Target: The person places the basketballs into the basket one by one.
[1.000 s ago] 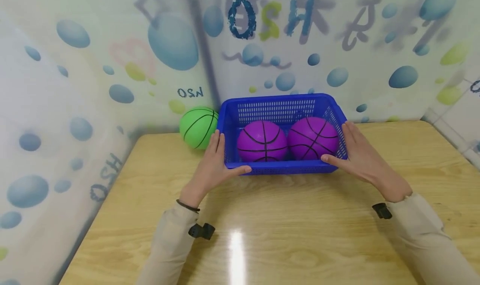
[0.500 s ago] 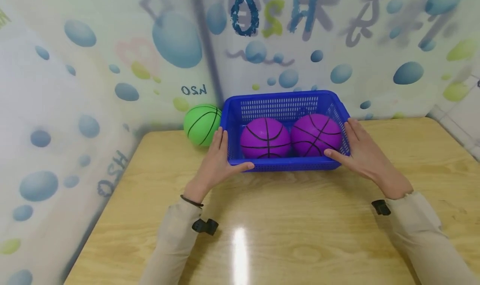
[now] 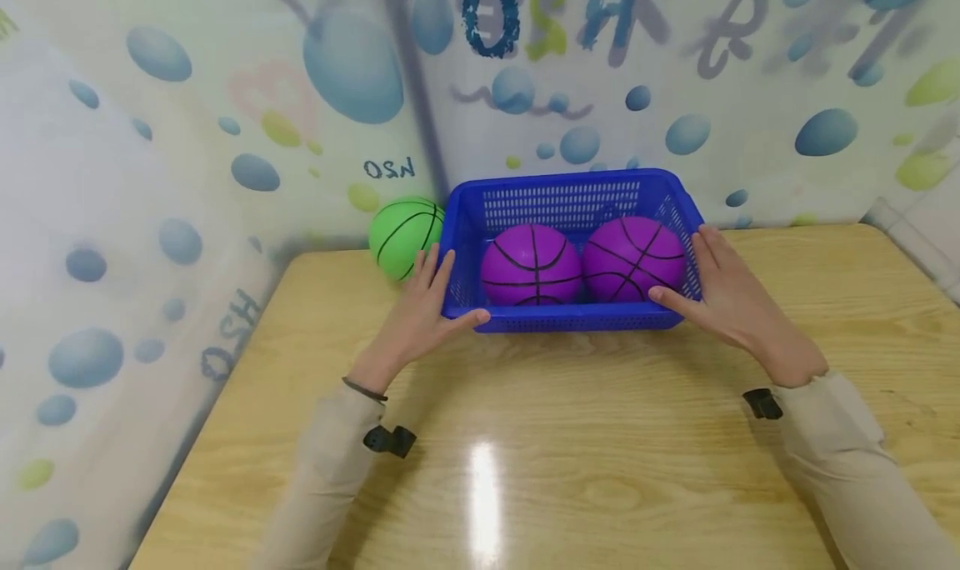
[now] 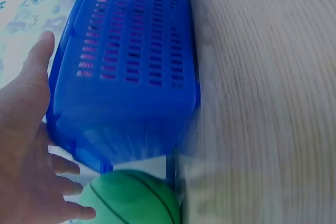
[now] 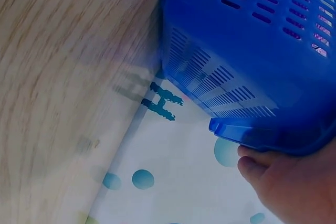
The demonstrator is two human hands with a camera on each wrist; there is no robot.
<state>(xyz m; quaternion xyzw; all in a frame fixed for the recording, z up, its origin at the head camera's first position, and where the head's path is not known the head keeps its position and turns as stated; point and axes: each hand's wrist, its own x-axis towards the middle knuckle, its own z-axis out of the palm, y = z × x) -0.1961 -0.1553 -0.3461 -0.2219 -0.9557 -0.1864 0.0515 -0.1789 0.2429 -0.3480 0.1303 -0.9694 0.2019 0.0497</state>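
Note:
A blue plastic basket [image 3: 577, 318] sits at the back of the table, holding two purple balls, the left one [image 3: 531, 263] and the right one [image 3: 633, 257], marked with black basketball lines. My left hand [image 3: 408, 320] is at the basket's front left corner, fingers spread and fairly straight; in the left wrist view they stand off from the basket side. At the opposite corner my right hand [image 3: 738, 312] holds the rim, thumb over the front edge and fingers along the outer side. A green ball [image 3: 403, 238] lies left of the basket, near my left fingertips.
The wooden table [image 3: 570, 437] runs back to a wall [image 3: 735, 70] patterned with bubbles and lettering. Another wall [image 3: 97, 220] borders the left side.
My left hand has loosened from the basket's corner and shifted slightly left, its fingers spreading. My right hand stays at its corner. The view has shifted a little.

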